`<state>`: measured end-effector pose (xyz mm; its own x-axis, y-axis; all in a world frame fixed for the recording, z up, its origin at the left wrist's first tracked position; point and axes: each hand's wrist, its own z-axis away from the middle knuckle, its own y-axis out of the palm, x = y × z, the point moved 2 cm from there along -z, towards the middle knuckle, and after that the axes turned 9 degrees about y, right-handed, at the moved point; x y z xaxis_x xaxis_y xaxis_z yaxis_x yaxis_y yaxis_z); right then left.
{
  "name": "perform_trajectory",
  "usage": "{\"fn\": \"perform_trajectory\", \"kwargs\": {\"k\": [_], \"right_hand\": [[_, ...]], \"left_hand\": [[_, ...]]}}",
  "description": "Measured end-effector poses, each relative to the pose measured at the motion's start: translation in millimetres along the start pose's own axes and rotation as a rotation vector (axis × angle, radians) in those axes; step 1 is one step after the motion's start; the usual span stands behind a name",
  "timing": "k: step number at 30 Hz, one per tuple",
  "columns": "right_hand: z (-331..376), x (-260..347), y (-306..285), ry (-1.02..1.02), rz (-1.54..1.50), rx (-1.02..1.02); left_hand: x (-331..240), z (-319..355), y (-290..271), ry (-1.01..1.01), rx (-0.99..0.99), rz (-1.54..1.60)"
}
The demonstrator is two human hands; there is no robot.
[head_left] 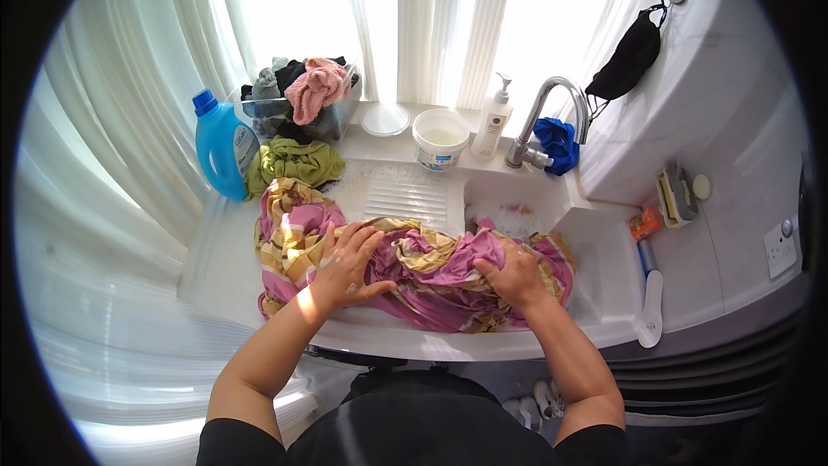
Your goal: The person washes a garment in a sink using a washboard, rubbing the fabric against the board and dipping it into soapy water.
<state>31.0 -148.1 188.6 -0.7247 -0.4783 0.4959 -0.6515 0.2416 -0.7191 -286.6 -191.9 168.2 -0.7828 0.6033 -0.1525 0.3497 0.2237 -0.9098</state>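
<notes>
- Fingers of left hand point(345, 263) spread flat, pressing down on pink-and-yellow striped cloth point(414, 272); fingers of right hand point(516, 274) curled, gripping a bunched fold.
- Cloth heaped across ribbed washboard point(416, 198) and sink basin point(526, 207), at front edge.
- Likely mid-scrub; next probably calls for regathering and turning the cloth.
- Beyond: blue detergent bottle point(222, 145), white tub point(441, 138), tap point(552, 112).

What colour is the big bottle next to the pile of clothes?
The bottle is bright blue with a blue cap, seen clearly in the head view.
</notes>
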Motion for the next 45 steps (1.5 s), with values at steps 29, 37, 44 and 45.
{"fn": "perform_trajectory", "kwargs": {"k": [29, 37, 44, 45], "right_hand": [[-22, -111, 21, 0.278, -0.196, 0.324], [-80, -178, 5, 0.517, 0.238, 0.039], [-9, -175, 108, 0.537, 0.44, 0.892], [-10, -175, 112, 0.54, 0.449, 0.933]], "left_hand": [[-12, -121, 27, -0.152, -0.126, 0.447], [-68, -225, 71, -0.129, 0.251, 0.188], [-77, -215, 216, -0.032, 1.01, -0.412], [-76, -216, 241, -0.06, 1.069, -0.467]]}}
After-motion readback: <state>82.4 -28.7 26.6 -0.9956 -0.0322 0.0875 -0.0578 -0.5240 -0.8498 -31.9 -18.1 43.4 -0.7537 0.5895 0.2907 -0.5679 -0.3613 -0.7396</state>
